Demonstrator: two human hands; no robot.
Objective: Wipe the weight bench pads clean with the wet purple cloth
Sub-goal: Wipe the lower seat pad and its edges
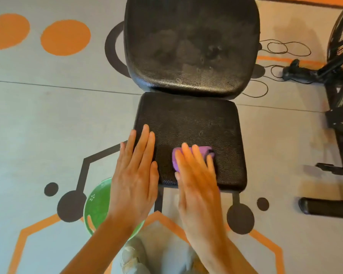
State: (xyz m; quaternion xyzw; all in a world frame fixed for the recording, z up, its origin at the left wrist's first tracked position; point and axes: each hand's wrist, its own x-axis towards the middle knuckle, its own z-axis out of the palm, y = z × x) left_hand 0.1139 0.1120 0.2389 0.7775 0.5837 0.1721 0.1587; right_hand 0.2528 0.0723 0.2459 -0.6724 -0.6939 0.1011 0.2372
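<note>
The black seat pad (194, 125) of the weight bench lies in front of me, and the larger black back pad (190, 44) rises behind it, streaked with dull smears. A folded purple cloth (203, 151) sits on the near part of the seat pad. My right hand (196, 180) presses flat on the cloth with straight fingers and looks blurred. My left hand (136, 175) rests flat on the seat pad's left near corner, fingers straight.
A green bucket (97, 204) stands on the floor under my left forearm. An exercise bike (341, 80) with a black cable (285, 48) on the floor stands at the right. The grey floor carries orange and black markings. My shoes show at the bottom.
</note>
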